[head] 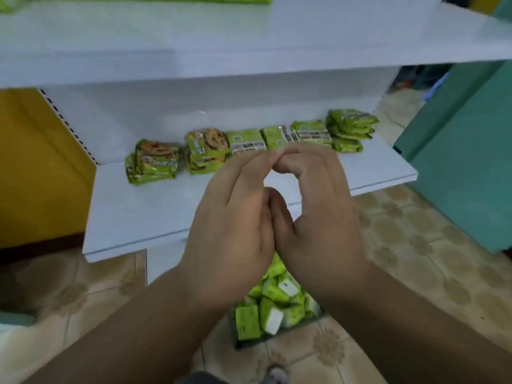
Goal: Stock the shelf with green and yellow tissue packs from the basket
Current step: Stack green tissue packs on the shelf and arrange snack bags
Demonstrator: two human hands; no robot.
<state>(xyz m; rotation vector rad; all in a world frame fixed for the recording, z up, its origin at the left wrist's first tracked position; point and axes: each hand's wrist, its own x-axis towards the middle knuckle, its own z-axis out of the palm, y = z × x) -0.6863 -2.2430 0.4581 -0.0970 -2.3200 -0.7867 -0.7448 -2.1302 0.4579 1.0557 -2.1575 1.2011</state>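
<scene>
green crinkly tissue packs (246, 141) line smooth white shelf (144, 206).

- Left hand (235, 217) and right hand (318, 214) meet over the shelf's (144, 214) front edge, curled fingertips touching, holding nothing visible.
- Green tissue packs (249, 142) line the shelf's back edge.
- The basket (274, 309) of packs sits on the tiled floor (415, 273) below.

Approx 6 tissue pack stacks (250, 141) on shelf (166, 206); 2 hands (277, 217); 1 basket (277, 335).
</scene>
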